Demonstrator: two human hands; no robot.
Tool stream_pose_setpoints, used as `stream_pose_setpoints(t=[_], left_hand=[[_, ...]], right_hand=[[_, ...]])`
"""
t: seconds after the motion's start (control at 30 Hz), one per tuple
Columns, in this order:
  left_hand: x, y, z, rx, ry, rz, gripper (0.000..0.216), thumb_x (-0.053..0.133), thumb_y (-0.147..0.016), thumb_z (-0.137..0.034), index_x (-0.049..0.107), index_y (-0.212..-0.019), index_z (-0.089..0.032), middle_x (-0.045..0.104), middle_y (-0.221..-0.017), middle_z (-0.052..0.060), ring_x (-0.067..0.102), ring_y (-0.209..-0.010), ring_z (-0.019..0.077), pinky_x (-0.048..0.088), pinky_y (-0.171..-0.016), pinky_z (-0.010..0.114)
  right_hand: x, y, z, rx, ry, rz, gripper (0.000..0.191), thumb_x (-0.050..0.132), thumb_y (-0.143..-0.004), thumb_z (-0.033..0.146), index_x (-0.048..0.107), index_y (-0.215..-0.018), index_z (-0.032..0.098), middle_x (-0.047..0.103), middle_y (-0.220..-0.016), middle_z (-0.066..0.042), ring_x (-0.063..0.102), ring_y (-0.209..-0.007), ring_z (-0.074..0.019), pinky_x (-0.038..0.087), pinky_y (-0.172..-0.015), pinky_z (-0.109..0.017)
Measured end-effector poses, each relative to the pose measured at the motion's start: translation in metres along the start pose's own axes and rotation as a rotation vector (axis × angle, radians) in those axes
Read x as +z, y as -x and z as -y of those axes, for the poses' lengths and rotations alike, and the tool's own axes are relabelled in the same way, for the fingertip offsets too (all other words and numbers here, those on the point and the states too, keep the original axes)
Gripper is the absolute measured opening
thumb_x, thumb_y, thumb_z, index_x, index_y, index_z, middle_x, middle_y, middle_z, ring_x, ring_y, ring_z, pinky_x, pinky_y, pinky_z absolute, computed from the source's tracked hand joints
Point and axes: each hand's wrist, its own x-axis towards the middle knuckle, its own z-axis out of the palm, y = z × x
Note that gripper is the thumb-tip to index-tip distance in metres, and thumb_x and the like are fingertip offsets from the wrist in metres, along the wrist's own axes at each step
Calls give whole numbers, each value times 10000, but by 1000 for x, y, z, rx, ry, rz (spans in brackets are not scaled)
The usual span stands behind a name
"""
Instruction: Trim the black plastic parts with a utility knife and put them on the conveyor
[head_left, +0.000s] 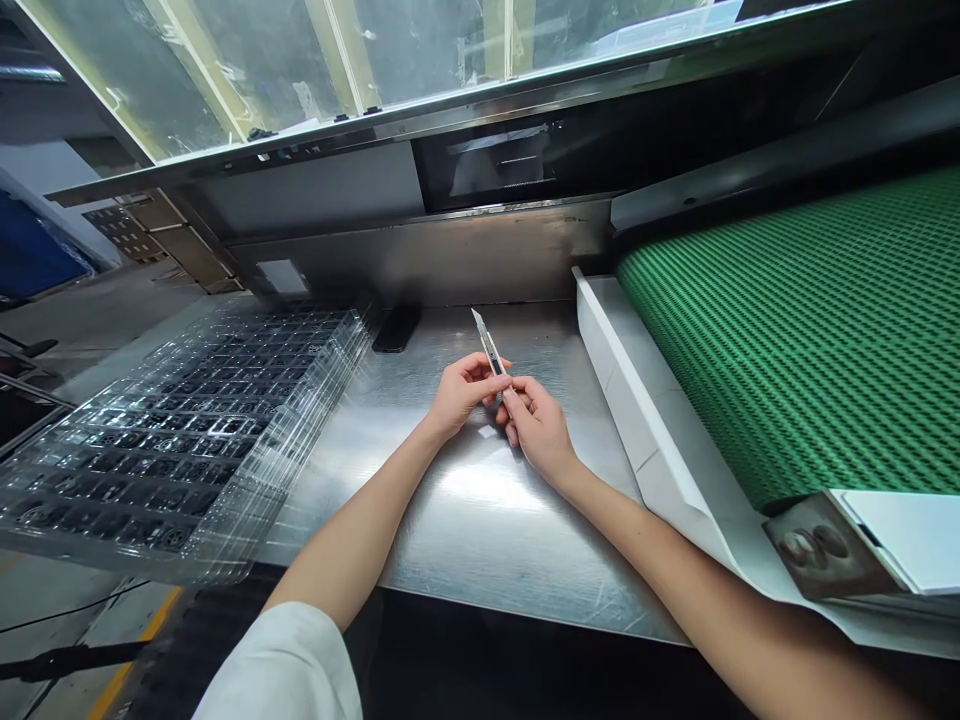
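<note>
Both my hands meet over the middle of a steel worktable (pixel 480 520). They hold a slim utility knife (pixel 486 340) whose blade points up and away from me. My left hand (pixel 461 392) pinches the knife body with thumb and fingers. My right hand (pixel 534 425) is closed round the lower end of the knife, just right of the left hand.
A stack of clear plastic trays (pixel 187 430) holding small dark parts lies on the left of the table. A small black object (pixel 396 328) rests near the back wall. A green mesh conveyor belt (pixel 810 330) runs on the right behind a white guard (pixel 637 420).
</note>
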Motion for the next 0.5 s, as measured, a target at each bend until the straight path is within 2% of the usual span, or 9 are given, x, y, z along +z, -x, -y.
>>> stream_pose_setpoints(t=[0.5], left_hand=[[-2, -2, 6, 20, -17, 28, 474, 948, -689, -425, 729, -996, -140, 628, -711, -9, 525, -541, 86, 438, -539, 216]], right_hand=[[0, 0, -3, 28, 4, 1, 418, 575, -958, 613, 585, -1005, 198, 618, -736, 12, 478, -434, -99, 356, -405, -229]])
